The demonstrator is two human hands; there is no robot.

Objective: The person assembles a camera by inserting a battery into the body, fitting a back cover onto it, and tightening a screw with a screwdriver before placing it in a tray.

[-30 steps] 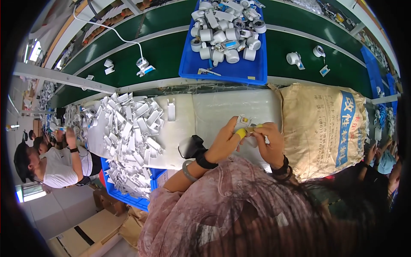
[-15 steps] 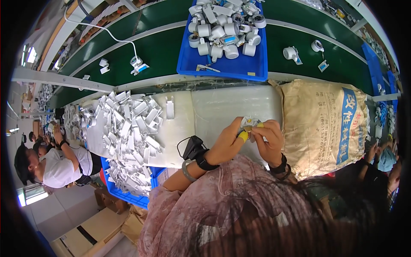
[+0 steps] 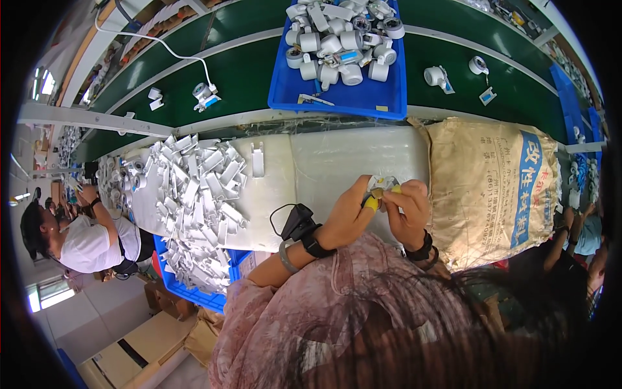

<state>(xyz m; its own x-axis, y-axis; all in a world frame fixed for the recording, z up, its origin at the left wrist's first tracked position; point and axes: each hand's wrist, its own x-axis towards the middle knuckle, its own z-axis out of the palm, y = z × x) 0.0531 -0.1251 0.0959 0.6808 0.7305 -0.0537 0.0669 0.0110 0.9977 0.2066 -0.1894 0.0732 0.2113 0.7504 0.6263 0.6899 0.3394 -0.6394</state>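
Note:
Over the front of the pale worktop, my left hand [image 3: 350, 211] and my right hand [image 3: 411, 211] meet, fingers closed around a small white plastic part [image 3: 382, 182]. Yellow covers show on some of the fingertips. Much of the part is behind the fingers, so its exact kind is unclear. To the left lies a large heap of white plastic brackets [image 3: 201, 185], with a single bracket [image 3: 258, 161] set apart at its right. A black strapped device [image 3: 300, 223] rests by my left wrist.
Beyond the worktop, a blue tray [image 3: 337, 105] of white round housings stands by the green conveyor belt [image 3: 249, 68]. More housings [image 3: 435, 76] sit on the belt. A brown paper sack [image 3: 476, 194] lies right; a blue bin [image 3: 193, 295] holds brackets. A co-worker [image 3: 94, 236] is at left.
The loose housings on the belt have shifted a little to the left. My hands stay together on the white part, with only slight finger movement. The co-worker's head has moved slightly.

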